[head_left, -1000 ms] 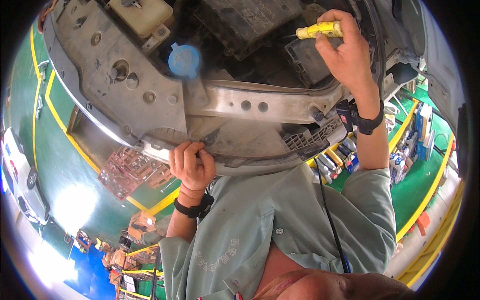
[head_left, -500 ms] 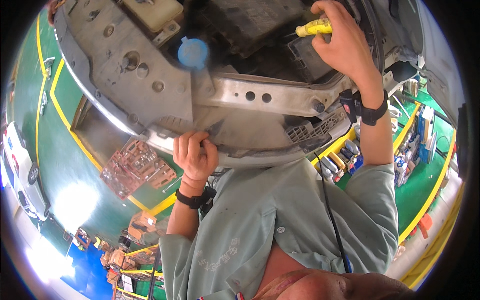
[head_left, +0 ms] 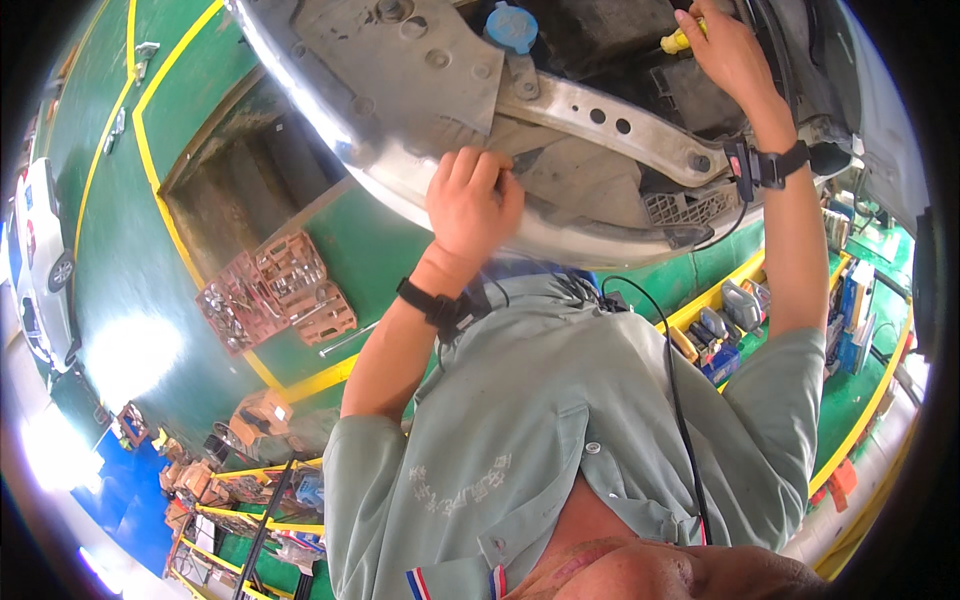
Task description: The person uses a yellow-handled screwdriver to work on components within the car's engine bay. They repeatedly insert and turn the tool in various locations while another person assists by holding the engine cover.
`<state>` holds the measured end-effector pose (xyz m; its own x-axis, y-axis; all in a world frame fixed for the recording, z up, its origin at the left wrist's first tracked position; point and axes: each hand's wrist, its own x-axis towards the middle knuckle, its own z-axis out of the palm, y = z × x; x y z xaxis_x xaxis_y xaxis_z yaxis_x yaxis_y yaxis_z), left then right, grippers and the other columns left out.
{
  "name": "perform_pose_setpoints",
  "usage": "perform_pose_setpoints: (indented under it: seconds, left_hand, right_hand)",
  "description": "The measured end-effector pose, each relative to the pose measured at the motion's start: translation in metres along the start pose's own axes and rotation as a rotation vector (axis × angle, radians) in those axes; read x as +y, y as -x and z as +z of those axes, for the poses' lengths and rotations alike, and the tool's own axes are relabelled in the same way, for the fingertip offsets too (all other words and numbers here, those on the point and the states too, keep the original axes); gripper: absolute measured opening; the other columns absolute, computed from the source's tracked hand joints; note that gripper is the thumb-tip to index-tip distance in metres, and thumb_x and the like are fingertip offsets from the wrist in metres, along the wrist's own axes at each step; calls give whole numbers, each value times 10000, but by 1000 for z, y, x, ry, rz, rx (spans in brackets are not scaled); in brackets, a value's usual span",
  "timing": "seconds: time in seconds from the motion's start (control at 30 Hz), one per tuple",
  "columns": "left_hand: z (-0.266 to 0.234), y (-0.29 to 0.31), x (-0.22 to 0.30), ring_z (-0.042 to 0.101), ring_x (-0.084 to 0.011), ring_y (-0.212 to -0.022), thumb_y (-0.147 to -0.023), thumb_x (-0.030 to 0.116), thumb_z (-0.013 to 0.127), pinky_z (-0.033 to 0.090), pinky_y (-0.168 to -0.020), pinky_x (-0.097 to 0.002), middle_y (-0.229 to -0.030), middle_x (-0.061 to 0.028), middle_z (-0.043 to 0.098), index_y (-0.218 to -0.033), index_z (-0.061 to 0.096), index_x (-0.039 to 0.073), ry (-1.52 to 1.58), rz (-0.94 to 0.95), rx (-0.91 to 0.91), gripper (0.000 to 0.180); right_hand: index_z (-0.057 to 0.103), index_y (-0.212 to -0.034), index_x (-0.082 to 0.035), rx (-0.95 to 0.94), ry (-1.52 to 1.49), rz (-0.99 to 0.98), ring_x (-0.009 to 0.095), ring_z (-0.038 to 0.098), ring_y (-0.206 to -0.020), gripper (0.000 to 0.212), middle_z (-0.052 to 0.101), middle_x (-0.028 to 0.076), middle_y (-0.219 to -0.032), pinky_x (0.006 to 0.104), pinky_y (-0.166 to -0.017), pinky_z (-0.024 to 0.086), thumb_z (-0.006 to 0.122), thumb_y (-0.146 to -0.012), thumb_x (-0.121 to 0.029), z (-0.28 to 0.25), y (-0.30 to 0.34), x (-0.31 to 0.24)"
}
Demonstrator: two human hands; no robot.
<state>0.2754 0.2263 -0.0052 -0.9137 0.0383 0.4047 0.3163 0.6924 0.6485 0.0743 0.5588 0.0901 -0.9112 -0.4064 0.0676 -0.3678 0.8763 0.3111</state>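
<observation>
My right hand (head_left: 735,60) is closed around a yellow-handled screwdriver (head_left: 684,38) over the dark engine bay at the upper right. Most of the handle is inside the fist, and the tip is lost against the dark parts. My left hand (head_left: 472,203) is curled over the car's front bumper (head_left: 560,235), thumb against the fingers; anything inside it is hidden. Behind the bumper runs a pale metal crossmember (head_left: 640,135) with round holes. A blue reservoir cap (head_left: 511,28) stands beyond the left hand, beside the grey plastic cover (head_left: 420,85).
An opened tool case (head_left: 270,290) lies on the green floor at the left, near a rectangular floor pit (head_left: 250,165). Hand tools fill a yellow-edged rack (head_left: 710,330) at the right. A black cable (head_left: 668,370) hangs across my shirt.
The view has shifted, so the car appears farther up and right. My right hand still grips the screwdriver; my left hand stays curled at the bumper.
</observation>
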Motion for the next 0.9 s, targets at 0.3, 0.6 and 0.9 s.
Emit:
perform_pose_setpoints:
  seconds: [0.3, 0.6, 0.9]
  left_hand:
    - [-56, 10, -3, 653, -257, -936, -833, 57, 711, 549, -752, -373, -1196, -116, 655, -1178, 652, 69, 220, -133, -93, 351]
    - [-169, -101, -39, 612, -322, -1024, -881, 133, 736, 527, -874, -416, -1096, -142, 628, -1182, 620, 31, -330, 187, 2, 338]
    - [-253, -238, -33, 664, -279, -1061, -919, 316, 726, 524, -907, -407, -1166, -164, 676, -1209, 688, 23, -484, 64, 161, 414]
  right_hand:
    - [653, -963, 44, 1, -305, 193, 437, 671, -845, 309, 681, 253, -873, 491, -757, 533, 586, -990, -257, -57, 10, -43]
    - [619, -1068, -33, -25, -451, 135, 416, 666, -986, 210, 688, 219, -1024, 480, -825, 537, 621, -961, -213, -24, -2, -22]
    - [587, -1114, -71, 169, -469, 75, 389, 675, -1009, 241, 679, 179, -1109, 450, -832, 554, 679, -921, -181, 7, 9, -16]
